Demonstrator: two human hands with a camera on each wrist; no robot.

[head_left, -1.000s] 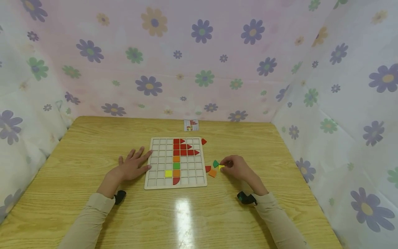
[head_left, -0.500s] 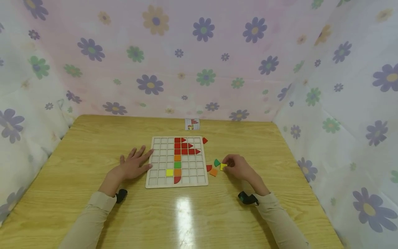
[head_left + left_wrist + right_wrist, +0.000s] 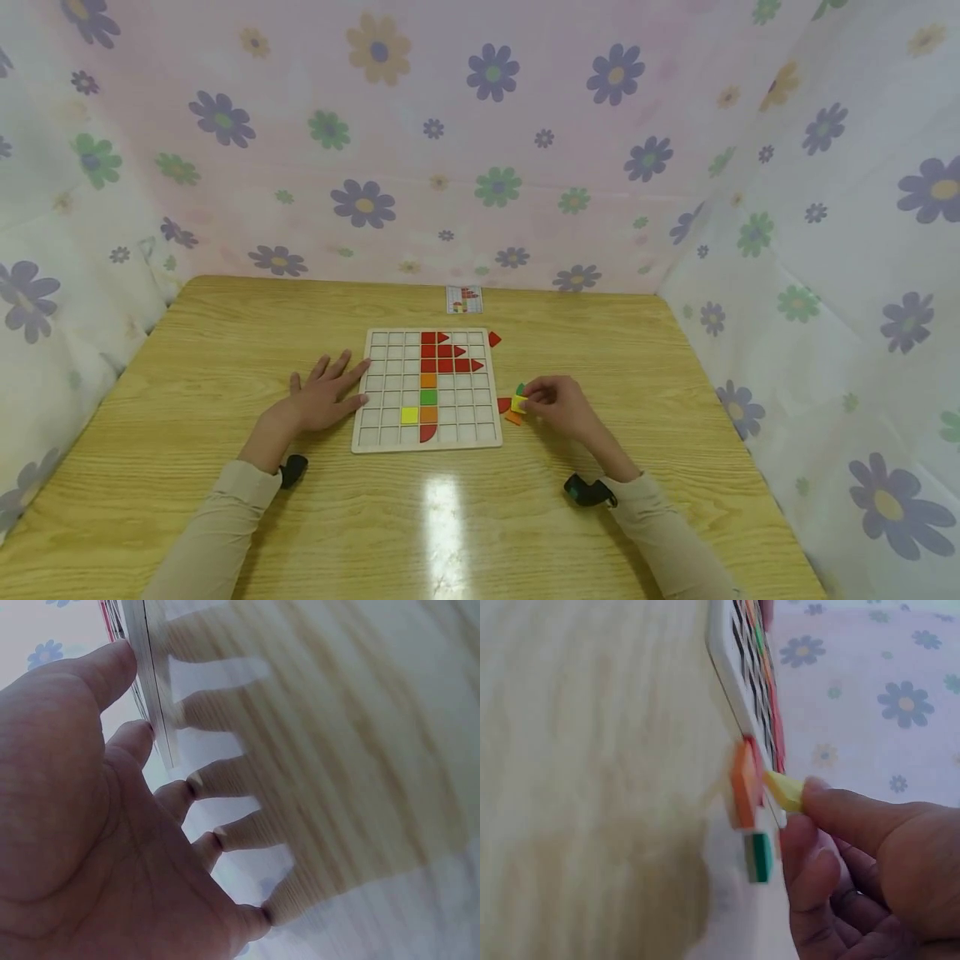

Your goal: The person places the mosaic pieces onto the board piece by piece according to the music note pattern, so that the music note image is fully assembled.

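Between thumb and fingertips my right hand (image 3: 558, 406) pinches a yellow square tile (image 3: 784, 792), held above the loose pieces to the right of the board. Below it lie an orange tile (image 3: 744, 784), a green quarter-round tile (image 3: 757, 856) and a red quarter-round tile (image 3: 504, 405). My left hand (image 3: 324, 400) is spread on the table, its thumb and index fingertips at the left edge of the wooden grid board (image 3: 382, 451). Set in the board are red squares and triangles (image 3: 445, 365), orange and green squares, a yellow square (image 3: 408, 415) and a red quarter-round (image 3: 427, 432).
A small picture card (image 3: 464, 300) with a coloured pattern lies behind the board. Another red tile (image 3: 494, 339) sits by the board's upper right corner. Flowered cloth (image 3: 420, 167) stands around the wooden table (image 3: 315, 533) at the back and sides.
My right hand has picked up the yellow square tile and moved left with it, over the orange and green tiles. My left hand stays in place at the board's edge.
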